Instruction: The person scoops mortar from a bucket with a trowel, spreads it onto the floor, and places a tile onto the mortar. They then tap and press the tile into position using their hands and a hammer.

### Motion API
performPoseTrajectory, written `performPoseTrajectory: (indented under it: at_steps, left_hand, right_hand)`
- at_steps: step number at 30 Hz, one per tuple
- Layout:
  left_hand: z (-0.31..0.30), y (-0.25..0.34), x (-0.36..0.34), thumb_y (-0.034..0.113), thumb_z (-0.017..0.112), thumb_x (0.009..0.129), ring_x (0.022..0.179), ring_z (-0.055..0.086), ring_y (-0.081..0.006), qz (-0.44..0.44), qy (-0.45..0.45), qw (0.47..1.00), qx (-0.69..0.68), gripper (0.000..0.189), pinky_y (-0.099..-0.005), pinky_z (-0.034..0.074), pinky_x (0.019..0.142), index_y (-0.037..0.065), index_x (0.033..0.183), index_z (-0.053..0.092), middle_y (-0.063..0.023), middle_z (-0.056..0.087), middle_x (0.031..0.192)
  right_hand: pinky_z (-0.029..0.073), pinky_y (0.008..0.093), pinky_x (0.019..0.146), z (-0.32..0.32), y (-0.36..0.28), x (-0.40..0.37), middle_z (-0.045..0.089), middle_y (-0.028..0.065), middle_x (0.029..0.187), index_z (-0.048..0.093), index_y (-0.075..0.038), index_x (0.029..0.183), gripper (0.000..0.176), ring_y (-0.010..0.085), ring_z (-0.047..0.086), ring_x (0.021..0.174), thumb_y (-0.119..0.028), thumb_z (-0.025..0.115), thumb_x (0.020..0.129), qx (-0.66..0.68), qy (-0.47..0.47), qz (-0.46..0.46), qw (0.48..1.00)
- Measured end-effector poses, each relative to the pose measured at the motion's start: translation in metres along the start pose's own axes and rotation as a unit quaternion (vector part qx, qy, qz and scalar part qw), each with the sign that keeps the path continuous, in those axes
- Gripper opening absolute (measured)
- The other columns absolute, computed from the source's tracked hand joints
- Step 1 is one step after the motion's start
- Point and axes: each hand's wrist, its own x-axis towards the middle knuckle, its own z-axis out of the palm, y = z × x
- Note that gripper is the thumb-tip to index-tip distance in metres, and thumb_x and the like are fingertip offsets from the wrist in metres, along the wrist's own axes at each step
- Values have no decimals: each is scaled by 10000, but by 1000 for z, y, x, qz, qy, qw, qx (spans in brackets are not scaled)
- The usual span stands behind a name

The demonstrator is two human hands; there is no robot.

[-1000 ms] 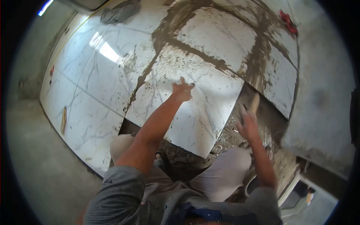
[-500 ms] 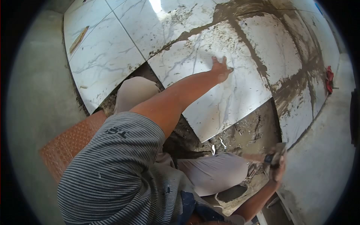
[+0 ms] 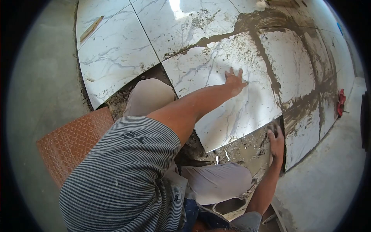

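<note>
My left hand [image 3: 235,82] lies open, fingers spread, on a white marble-patterned tile [image 3: 216,112] specked with mud. That tile sits at an angle over wet mortar [image 3: 247,145], its near edge exposed. By the tile's right-hand corner is my right hand [image 3: 276,141], thumb and fingers bent around a small dark area. Whether this is part of a tool or just the gap at the corner, I cannot make out. No hammer-like tool shows clearly now.
Mud-smeared tiles [image 3: 290,58] lie to the right, and cleaner tiles [image 3: 116,62] to the left. A brown patterned tile [image 3: 77,143] rests beside my left side. There is a wood strip [image 3: 92,29] on the far-left tiles and a red object [image 3: 340,102] by the right edge.
My right hand, which held a hammer-like tool with a wooden handle, has moved up and forward to the tile's corner. My left hand stays flat on the tile. The view has shifted slightly.
</note>
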Motion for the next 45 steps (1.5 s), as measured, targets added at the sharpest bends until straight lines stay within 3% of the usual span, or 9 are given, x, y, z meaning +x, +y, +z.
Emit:
performPoseTrajectory:
  at_steps: [4,6,8,10,12,18,23,25,45]
  left_hand:
    - [12,-5,5,361,418,908,1280,130,-568,2,21,1000,-22,441,-681,203,978,348,1347,382,-201,109,1479]
    - [9,-3,4,425,400,904,1269,132,-582,-16,69,993,-95,471,-703,198,960,351,1366,345,-200,115,1478]
    - [17,-3,8,349,501,872,1257,130,-599,-11,110,983,-149,553,-712,197,954,347,1387,298,-208,100,1478]
    - [5,-5,3,238,610,808,1254,135,-600,23,13,1000,13,675,-700,232,954,341,1391,286,-218,76,1478]
    - [-22,3,-14,147,710,710,1251,157,-596,39,-23,998,41,814,-685,291,934,347,1383,298,-223,56,1478]
    - [-38,10,-23,127,780,625,1233,203,-599,55,-56,993,92,917,-661,352,908,345,1378,305,-228,33,1478]
    - [-44,13,-27,142,780,629,1225,214,-604,60,-53,991,106,908,-649,366,906,341,1377,306,-234,30,1477]
    - [-55,18,-31,21,622,721,1264,171,-576,45,-91,992,73,794,-649,284,970,348,1377,317,-225,16,1482]
    - [-48,17,-28,56,650,698,1209,219,-626,69,-67,991,95,784,-651,331,931,319,1367,337,-281,45,1458]
  right_hand:
    - [435,306,815,27,34,31,585,134,1030,471,45,1220,542,202,549,909,-240,635,789,43,-51,31,997]
    - [451,311,755,29,33,41,588,104,954,500,24,1189,541,186,546,832,-277,656,767,47,-55,-58,996]
    - [466,346,719,22,42,61,617,133,895,524,-10,1150,491,240,591,804,-265,665,755,-48,-26,-59,997]
    - [469,394,714,18,55,89,630,198,889,534,-28,1121,447,332,611,829,-243,666,752,-191,3,-44,981]
    - [459,435,728,15,47,110,614,250,908,534,-9,1070,417,399,588,865,-262,655,760,-170,42,-67,982]
    - [461,445,751,8,39,190,617,251,920,515,-15,1065,431,402,591,887,-322,629,784,-192,99,-47,975]
    - [462,445,766,2,33,221,618,243,925,514,-20,1048,434,396,592,890,-346,623,785,-186,108,-28,976]
    - [462,441,766,-3,32,228,619,235,921,515,-19,1025,419,391,593,892,-345,621,785,-198,91,-59,974]
    - [464,438,786,-9,27,241,602,241,948,475,-2,1044,400,381,582,923,-312,594,821,-268,36,-38,962]
